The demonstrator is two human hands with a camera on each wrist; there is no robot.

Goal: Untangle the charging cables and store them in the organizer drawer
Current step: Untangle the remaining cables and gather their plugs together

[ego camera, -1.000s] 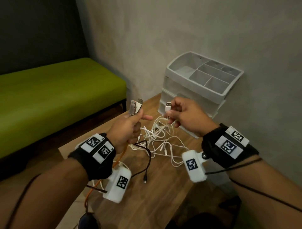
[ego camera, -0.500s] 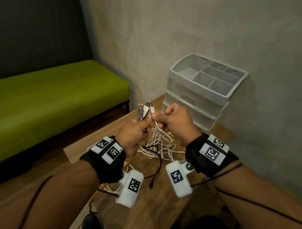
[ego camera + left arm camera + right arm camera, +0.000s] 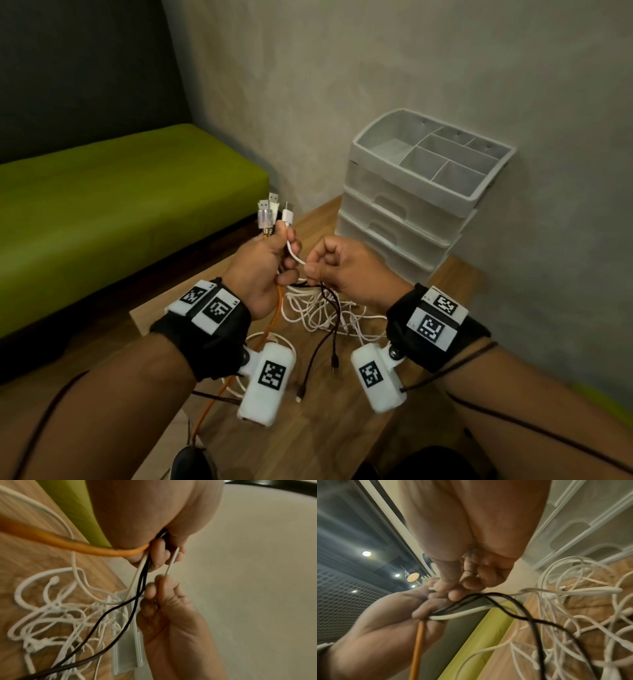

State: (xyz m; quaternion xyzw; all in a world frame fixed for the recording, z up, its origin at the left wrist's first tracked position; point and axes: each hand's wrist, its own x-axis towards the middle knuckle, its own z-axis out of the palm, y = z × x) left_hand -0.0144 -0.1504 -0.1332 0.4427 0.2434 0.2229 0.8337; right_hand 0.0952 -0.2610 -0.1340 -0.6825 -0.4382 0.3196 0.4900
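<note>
Left hand fisted round a bunch of cable ends, three USB plugs sticking up: one metallic sleeve, two glossy white. Right hand pinching a thin white cable just beside left fist. Orange braided cable and black cable hanging from left fist onto wooden table. White tangle near side of organizer, a ribbed translucent-white plastic drawer stack, drawers closed.

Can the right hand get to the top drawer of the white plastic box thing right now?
Probably not yet. The right hand pinches a thin white cable; nothing blocks the white plastic organizer's top drawer, but it would need to let go first.
</note>
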